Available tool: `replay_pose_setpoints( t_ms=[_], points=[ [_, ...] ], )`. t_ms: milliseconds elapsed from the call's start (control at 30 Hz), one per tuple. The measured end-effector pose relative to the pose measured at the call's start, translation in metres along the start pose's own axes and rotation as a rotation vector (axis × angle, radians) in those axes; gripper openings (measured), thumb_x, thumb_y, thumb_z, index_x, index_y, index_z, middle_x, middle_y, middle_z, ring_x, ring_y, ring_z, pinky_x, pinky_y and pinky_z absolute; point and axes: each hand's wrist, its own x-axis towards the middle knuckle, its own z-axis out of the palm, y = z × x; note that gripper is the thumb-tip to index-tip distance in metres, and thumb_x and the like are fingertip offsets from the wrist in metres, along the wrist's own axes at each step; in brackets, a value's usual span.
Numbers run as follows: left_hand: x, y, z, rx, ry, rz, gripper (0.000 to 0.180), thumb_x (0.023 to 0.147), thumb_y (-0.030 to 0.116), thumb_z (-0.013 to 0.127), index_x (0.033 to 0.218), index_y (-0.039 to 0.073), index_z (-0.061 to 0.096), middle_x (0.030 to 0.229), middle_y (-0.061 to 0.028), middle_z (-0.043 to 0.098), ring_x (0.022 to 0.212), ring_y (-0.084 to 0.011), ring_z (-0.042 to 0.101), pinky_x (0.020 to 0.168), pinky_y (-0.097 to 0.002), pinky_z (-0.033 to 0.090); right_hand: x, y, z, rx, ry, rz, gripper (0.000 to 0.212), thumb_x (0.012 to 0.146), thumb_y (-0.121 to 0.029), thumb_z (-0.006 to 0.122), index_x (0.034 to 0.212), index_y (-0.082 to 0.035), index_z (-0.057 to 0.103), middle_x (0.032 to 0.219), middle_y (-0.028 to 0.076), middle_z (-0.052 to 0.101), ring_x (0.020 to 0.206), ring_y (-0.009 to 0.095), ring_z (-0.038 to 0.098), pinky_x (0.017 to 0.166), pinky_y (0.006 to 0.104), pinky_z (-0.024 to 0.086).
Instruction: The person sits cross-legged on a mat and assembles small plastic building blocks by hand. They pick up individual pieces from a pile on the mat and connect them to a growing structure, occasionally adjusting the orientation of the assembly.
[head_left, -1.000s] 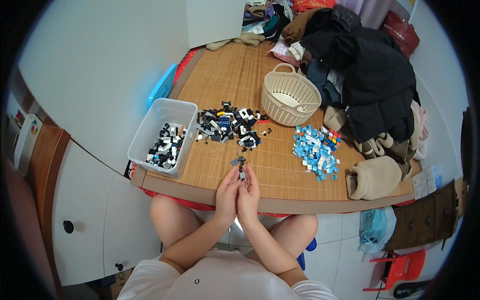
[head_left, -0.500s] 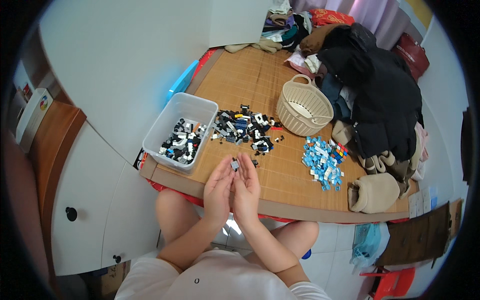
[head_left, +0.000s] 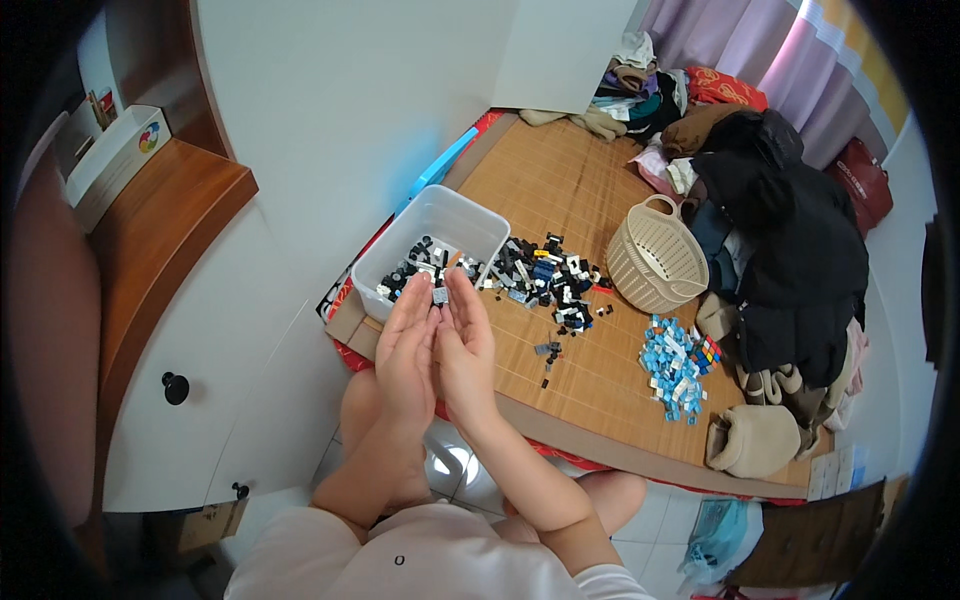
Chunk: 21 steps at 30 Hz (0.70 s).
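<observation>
My left hand [head_left: 405,345] and my right hand [head_left: 464,340] are raised side by side, palms facing each other, over the near left corner of the bamboo mat [head_left: 610,370]. Together their fingertips pinch a small grey brick piece [head_left: 439,294]. Just beyond the fingertips stands a clear plastic bin [head_left: 437,215] holding black, white and grey bricks. To its right a pile of dark mixed bricks [head_left: 545,275] lies on the mat. A few loose dark pieces [head_left: 547,351] lie to the right of my right hand.
A cream basket [head_left: 655,258] stands behind a heap of light blue bricks [head_left: 668,362] with a colour cube [head_left: 708,351]. Dark coats and clothes [head_left: 790,230] are piled at the right. A beige slipper [head_left: 755,440] lies near the mat's front edge. White cupboard doors [head_left: 200,380] are on the left.
My hands have risen and shifted left with the small piece, from the mat's front middle to beside the clear bin. The view has swung left as well.
</observation>
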Motion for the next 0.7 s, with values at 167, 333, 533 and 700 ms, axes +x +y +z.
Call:
replay_pose_setpoints(
  t_ms=[167,333,533,700],
  points=[
    [0.002,0.005,-0.003,0.028,0.041,0.050,0.049,0.085,0.004,0.034,0.132,-0.007,0.026,0.139,-0.0166,0.027,0.132,-0.0244,0.022,0.108,-0.0344,0.019,0.000,-0.001,0.003,-0.075,0.005,0.034,0.057,0.079,0.011,0.031,0.135,-0.001,0.027,0.141,0.014,0.026,0.132,0.023,0.022,0.108,0.0343,0.017],
    [-0.001,0.004,0.000,0.048,0.019,0.061,0.049,0.086,0.006,0.035,0.133,-0.007,0.027,0.140,-0.0161,0.027,0.132,-0.0237,0.023,0.108,-0.0341,0.018,-0.005,-0.004,-0.003,-0.036,0.037,0.029,0.053,0.082,0.008,0.035,0.134,-0.001,0.029,0.139,0.012,0.030,0.130,0.020,0.026,0.107,0.0318,0.020],
    [-0.012,-0.006,0.011,0.024,-0.048,-0.017,0.047,0.087,0.004,0.038,0.133,-0.006,0.027,0.139,-0.0153,0.028,0.132,-0.0220,0.022,0.108,-0.0332,0.017,-0.011,-0.009,-0.023,-0.042,0.092,0.006,0.052,0.082,0.008,0.036,0.133,-0.001,0.031,0.139,0.013,0.029,0.130,0.021,0.026,0.107,0.0323,0.019],
    [-0.025,-0.037,0.018,0.107,-0.184,-0.150,0.046,0.088,0.003,0.036,0.133,-0.005,0.030,0.139,-0.0146,0.030,0.131,-0.0209,0.025,0.108,-0.0319,0.017,-0.026,0.000,-0.076,-0.162,0.268,-0.009,0.053,0.080,0.010,0.033,0.132,0.002,0.030,0.139,0.016,0.028,0.131,0.024,0.025,0.108,0.0349,0.020]
  ],
)
